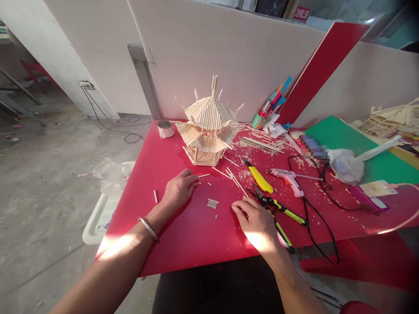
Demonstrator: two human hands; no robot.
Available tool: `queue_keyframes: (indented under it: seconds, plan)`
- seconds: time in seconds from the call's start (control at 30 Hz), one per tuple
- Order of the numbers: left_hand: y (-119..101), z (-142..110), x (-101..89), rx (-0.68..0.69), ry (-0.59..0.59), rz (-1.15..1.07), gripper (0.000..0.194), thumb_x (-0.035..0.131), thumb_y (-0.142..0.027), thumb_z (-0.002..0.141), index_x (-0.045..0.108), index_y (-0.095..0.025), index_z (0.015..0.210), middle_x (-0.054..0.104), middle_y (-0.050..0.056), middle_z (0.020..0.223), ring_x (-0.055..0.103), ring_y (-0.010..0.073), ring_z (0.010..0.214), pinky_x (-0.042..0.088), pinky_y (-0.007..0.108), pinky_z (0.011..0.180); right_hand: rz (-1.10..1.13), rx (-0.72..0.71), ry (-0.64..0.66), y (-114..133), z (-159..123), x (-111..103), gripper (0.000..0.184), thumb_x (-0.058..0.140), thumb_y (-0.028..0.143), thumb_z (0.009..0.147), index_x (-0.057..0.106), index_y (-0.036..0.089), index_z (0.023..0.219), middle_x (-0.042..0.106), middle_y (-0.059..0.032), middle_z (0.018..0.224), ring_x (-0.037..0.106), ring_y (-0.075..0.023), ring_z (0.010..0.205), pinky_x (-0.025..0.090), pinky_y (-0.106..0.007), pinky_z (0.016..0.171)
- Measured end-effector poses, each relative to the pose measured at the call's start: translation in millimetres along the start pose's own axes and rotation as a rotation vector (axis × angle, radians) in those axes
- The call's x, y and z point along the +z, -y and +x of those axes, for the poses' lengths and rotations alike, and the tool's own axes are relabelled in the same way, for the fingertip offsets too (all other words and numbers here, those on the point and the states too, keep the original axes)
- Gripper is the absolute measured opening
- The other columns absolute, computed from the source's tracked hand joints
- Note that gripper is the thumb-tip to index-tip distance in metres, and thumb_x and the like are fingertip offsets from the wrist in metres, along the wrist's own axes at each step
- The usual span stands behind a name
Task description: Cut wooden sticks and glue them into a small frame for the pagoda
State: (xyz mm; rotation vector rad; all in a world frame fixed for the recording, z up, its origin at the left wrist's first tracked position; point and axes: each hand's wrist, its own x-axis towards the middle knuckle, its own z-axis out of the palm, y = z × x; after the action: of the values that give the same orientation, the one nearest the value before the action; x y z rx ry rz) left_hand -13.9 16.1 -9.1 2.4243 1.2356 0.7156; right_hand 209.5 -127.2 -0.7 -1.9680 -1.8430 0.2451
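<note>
A red table point(188, 237) stands against a pale wall point(170, 43) above a rough concrete floor point(75, 165); clock directions run from the spot between my hands. Just short of twelve, a short wooden stick point(204, 175) sits at the fingertips of my left hand point(179, 188); I cannot tell whether those bent fingers pinch it. That hand rests palm down at ten o'clock, a silvery bracelet point(148, 228) round the wrist. At four, my right hand point(257, 218) lies low, thumb and forefinger drawn together beside a few loose sticks point(235, 181); whether they grip anything, I cannot tell. Small grey flat pieces point(212, 204) lie between.

At twelve stands the pagoda model point(207, 122), its tiered, sloping roofs made of slim round rods. At two lies a yellow utility knife point(259, 177), with a pink-and-white glue gun point(291, 181) beyond; at three, black-and-yellow pliers point(290, 212). A pale mug point(166, 129) stands at eleven. At one, a green cup point(258, 121) holds pens, and high past it a red sign point(301, 14) bears white characters too blurred to read.
</note>
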Motion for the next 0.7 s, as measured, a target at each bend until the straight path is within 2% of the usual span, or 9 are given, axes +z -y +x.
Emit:
queue_keyframes:
  seconds: [0.13, 0.33, 0.5, 0.7]
  plan:
    - [-3, 0, -2.6, 0.001, 0.023, 0.039, 0.021, 0.052, -0.025, 0.091, 0.072, -0.023, 0.093, 0.066, 0.004, 0.092, 0.062, 0.0154, 0.073, 0.042, 0.024, 0.061, 0.006, -0.006, -0.019, 4, 2, -3, 0.024, 0.047, 0.029, 0.096, 0.071, 0.028, 0.092, 0.072, -0.0009, 0.099, 0.066, -0.0157, 0.084, 0.042, -0.025, 0.067]
    - [3, 2, -5.6, -0.096, -0.070, 0.084, 0.022, 0.051, -0.024, 0.091, 0.072, -0.022, 0.087, 0.065, 0.004, 0.090, 0.060, 0.0153, 0.071, 0.039, 0.024, 0.058, 0.002, -0.004, -0.046, 4, 10, -8, 0.023, 0.049, 0.028, 0.096, 0.071, 0.027, 0.093, 0.072, -0.0015, 0.098, 0.066, -0.0166, 0.087, 0.043, -0.025, 0.068]
    - [-2, 1, -4.1, 0.043, 0.039, 0.057, 0.022, 0.050, -0.025, 0.092, 0.072, -0.022, 0.092, 0.065, 0.004, 0.095, 0.059, 0.0141, 0.070, 0.039, 0.024, 0.060, 0.030, -0.034, -0.021, 12, 22, -10, 0.022, 0.049, 0.026, 0.095, 0.071, 0.027, 0.093, 0.072, -0.0015, 0.098, 0.066, -0.0161, 0.085, 0.043, -0.025, 0.069]
    - [-10, 1, -2.7, 0.009, 0.102, 0.126, 0.021, 0.047, -0.022, 0.094, 0.066, -0.019, 0.087, 0.064, 0.005, 0.092, 0.060, 0.0170, 0.072, 0.038, 0.026, 0.058, 0.046, -0.064, 0.021, 32, 42, -6, 0.018, 0.053, 0.024, 0.094, 0.071, 0.027, 0.097, 0.072, -0.0005, 0.097, 0.066, -0.0149, 0.086, 0.043, -0.024, 0.070]
